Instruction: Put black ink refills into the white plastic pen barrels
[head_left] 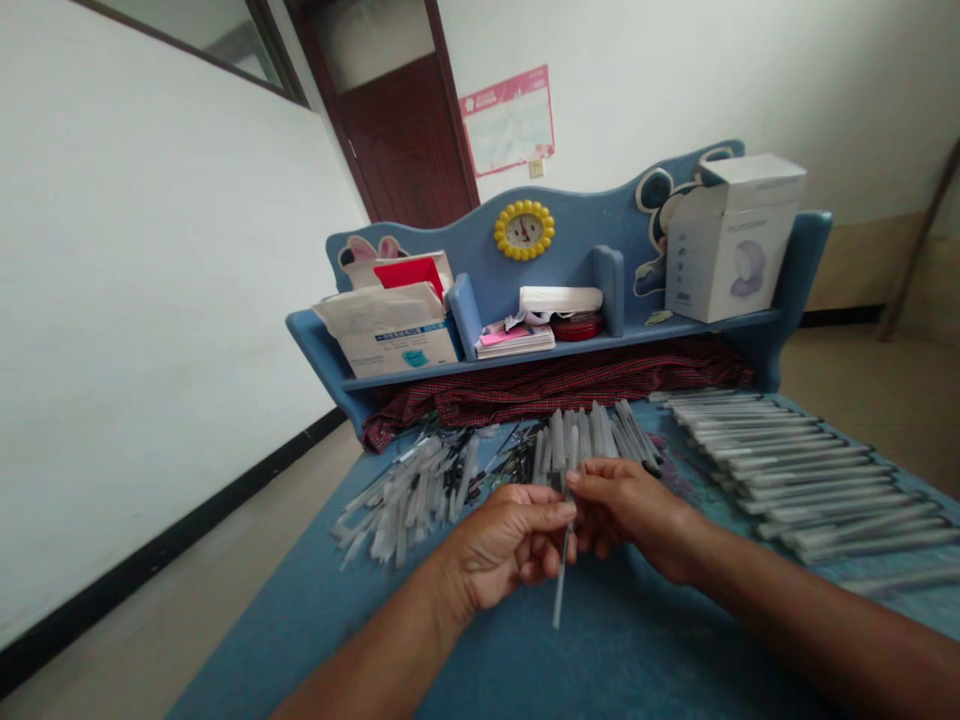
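Note:
In front of my chest both hands meet over the blue tabletop (pixel 465 650). My left hand (pixel 517 540) is closed, thumb and fingers pinching a thin translucent pen refill (pixel 559 590) whose lower end sticks out below. My right hand (pixel 622 505) is closed too, its fingertips at the upper part, on what looks like a clear pen barrel (pixel 573 448) in line with the refill. Fingers hide where the two parts meet. Just beyond my hands lies a row of translucent pen barrels (pixel 600 430). Left of it is a loose heap of barrels (pixel 412 495).
Many assembled-looking pens (pixel 795 460) lie in a stack at the right. Behind, a blue shelf (pixel 465 235) carries a mask box (pixel 397 340), a white carton (pixel 731 245) and small papers (pixel 514 342). A checked red cloth (pixel 525 390) is bunched beneath it.

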